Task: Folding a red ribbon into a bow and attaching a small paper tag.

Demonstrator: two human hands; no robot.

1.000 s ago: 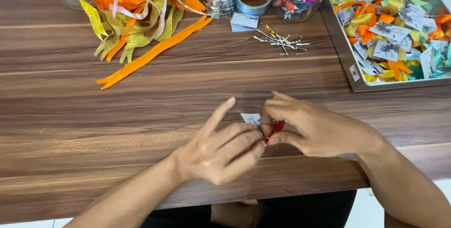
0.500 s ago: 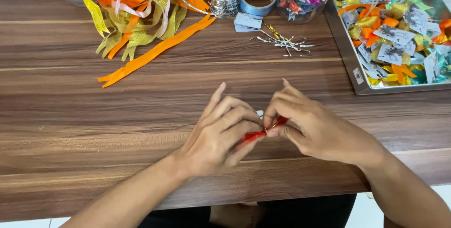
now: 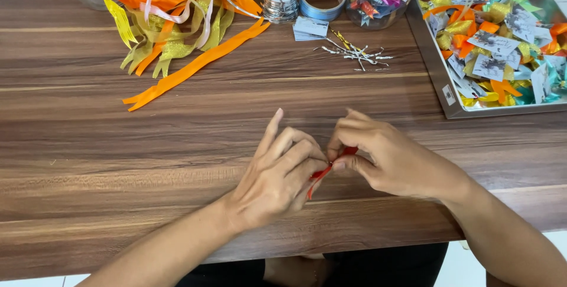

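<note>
Change: our left hand (image 3: 277,174) has closed beside our right hand (image 3: 384,160), hiding the white tag.
Fingers: both pinch the red ribbon (image 3: 326,170).

Single view, worn on the head, looking steeply down and forward over a wooden table (image 3: 88,163). Close in: left hand (image 3: 277,180) and right hand (image 3: 393,163) just below the frame's middle, forearms entering from the bottom edge. Near table edge across the lower part, floor and dark clothing beneath it. Far side at the top: ribbon strips (image 3: 177,21) upper left, metal tray (image 3: 437,80) cut off by the right edge. No second view to overlap with.
</note>
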